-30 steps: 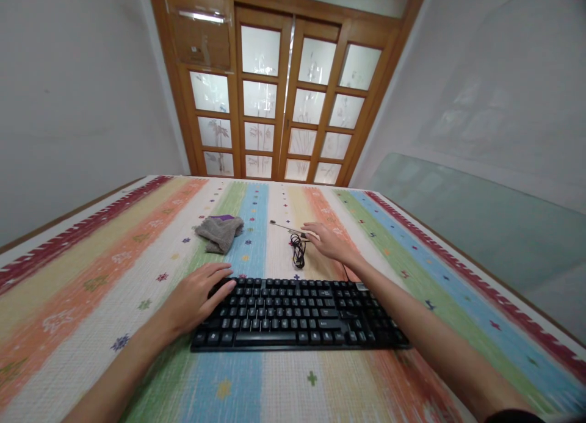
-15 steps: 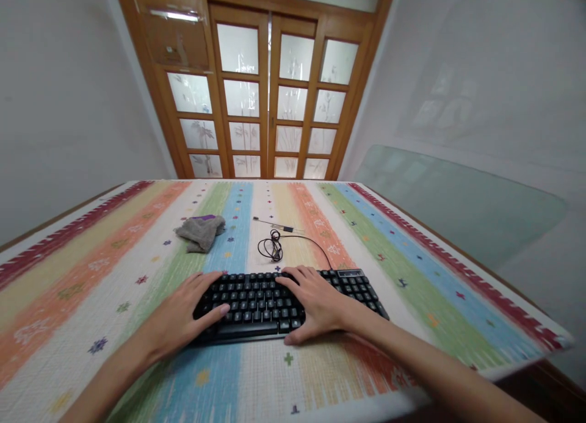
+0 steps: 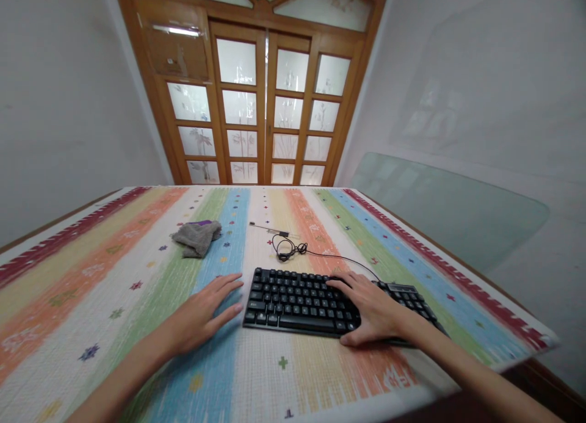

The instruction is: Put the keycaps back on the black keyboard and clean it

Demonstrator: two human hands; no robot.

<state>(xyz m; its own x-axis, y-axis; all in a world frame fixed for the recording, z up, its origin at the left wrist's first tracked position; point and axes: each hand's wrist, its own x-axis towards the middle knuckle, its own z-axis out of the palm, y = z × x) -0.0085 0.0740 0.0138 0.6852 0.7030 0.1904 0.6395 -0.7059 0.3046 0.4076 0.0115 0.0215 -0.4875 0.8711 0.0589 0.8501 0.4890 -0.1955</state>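
Observation:
A black keyboard (image 3: 293,295) lies on the striped tablecloth, slightly slanted, its right end nearer me. My right hand (image 3: 373,307) grips it right of the middle, the thumb at its front edge and the fingers over the upper keys. This hand and its forearm cover part of the keys. Just off the keyboard's left end is my left hand (image 3: 201,316), fingers stretched out and holding nothing. The keyboard's black cable (image 3: 343,256) runs from its back edge to a loose tangle on the cloth.
A crumpled grey cloth (image 3: 196,238) with a purple patch sits beyond my left hand. Behind the cable tangle lies a thin brush-like tool (image 3: 270,229). The table's striped tablecloth (image 3: 151,270) reaches back toward wooden glazed doors (image 3: 265,105). White walls stand on both sides.
The keyboard has slid to the right with my right hand on it, and its cable tangle has shifted. My left hand has come off the keyboard's left end.

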